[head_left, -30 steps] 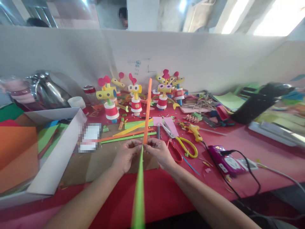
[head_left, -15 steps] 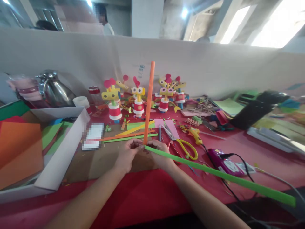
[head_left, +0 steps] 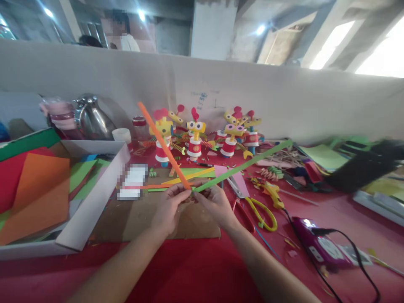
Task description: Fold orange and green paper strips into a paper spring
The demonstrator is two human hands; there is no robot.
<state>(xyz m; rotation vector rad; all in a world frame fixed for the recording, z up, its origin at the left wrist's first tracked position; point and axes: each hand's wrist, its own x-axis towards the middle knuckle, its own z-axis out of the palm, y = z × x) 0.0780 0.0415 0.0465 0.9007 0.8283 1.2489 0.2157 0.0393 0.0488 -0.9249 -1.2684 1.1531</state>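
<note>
Both hands meet over the brown cardboard [head_left: 126, 219], pinching two paper strips where they join. My left hand [head_left: 172, 202] is closed near the lower end of the orange paper strip [head_left: 162, 143], which slants up to the left. My right hand [head_left: 214, 204] is closed on the lower end of the green paper strip [head_left: 246, 164], which rises to the right. Fingers hide most of the joint between the strips. Behind them lie yellow [head_left: 189, 175] and other loose strips on the board.
Several paper-cup figures [head_left: 194, 145] stand by the white partition [head_left: 126, 80]. Right of my hands lie yellow-handled scissors [head_left: 261, 214], a yellow glue gun [head_left: 273, 194] and a purple power strip [head_left: 322, 246] with cables. A white box [head_left: 91, 206] of coloured paper is at left.
The orange strip has tipped from upright to slanting left. The green strip has swung from lower right to upper right. The camera view has shifted slightly left.
</note>
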